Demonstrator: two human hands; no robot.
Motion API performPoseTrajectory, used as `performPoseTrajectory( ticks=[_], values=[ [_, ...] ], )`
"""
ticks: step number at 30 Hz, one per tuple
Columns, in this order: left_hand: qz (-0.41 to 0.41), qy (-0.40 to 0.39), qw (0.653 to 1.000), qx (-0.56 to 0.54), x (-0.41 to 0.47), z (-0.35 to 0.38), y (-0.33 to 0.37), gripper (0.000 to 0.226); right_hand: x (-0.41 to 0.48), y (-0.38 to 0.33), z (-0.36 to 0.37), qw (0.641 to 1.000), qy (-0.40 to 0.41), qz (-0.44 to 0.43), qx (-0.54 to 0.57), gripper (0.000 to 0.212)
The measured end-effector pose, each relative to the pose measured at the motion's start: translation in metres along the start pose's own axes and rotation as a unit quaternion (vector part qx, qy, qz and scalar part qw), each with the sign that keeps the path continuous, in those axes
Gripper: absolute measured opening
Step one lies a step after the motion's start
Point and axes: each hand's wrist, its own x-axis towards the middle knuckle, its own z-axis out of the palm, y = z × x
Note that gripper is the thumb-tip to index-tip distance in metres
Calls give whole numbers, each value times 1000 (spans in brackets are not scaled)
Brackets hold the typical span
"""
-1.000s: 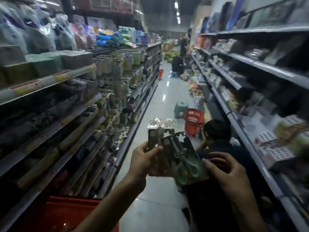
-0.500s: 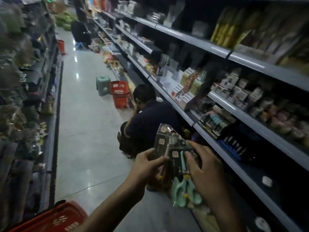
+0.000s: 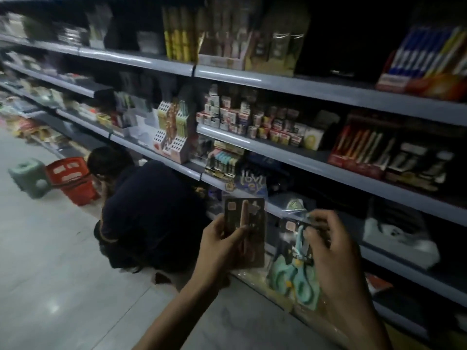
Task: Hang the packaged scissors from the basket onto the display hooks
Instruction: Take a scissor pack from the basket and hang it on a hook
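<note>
The left hand [image 3: 222, 245] grips a dark rectangular card pack of scissors [image 3: 244, 228] (a pinkish part shows), fingers curled round its lower half. The right hand [image 3: 331, 253] pinches a clear plastic pack of mint-green-handled scissors [image 3: 294, 271] near its top. Both packs are upright before the grey metal shelving [image 3: 278, 154] — label print too blurred to read.

Dim, motion-blurred, wide-angle edge warp.

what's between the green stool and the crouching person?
A red shopping basket stands on the floor between the green stool and the crouching person, seen in the head view.
</note>
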Motion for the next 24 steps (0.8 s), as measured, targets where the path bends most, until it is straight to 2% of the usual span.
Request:
performPoseTrajectory(
  ticks=[3,8,14,20,22,24],
  values=[
    [10,-45,999,-4,-8,49,2,21,-5,28,-44,999,39,18,3,23],
    [2,-114,993,21,-31,140,2,17,-19,92,-132,993,97,72,-15,29],
    [-14,-207,977,41,-68,241,-10,17,-52,138,-236,966,226,124,-2,17],
    [-28,-298,953,43,-94,323,-16,20,-81,144,-309,947,298,118,39,16],
    [-28,-336,940,58,-97,347,-18,19,-88,152,-326,935,338,105,4,10],
    [-11,-370,926,73,-99,367,-17,17,-96,159,-338,922,373,91,-43,16]
  ],
)
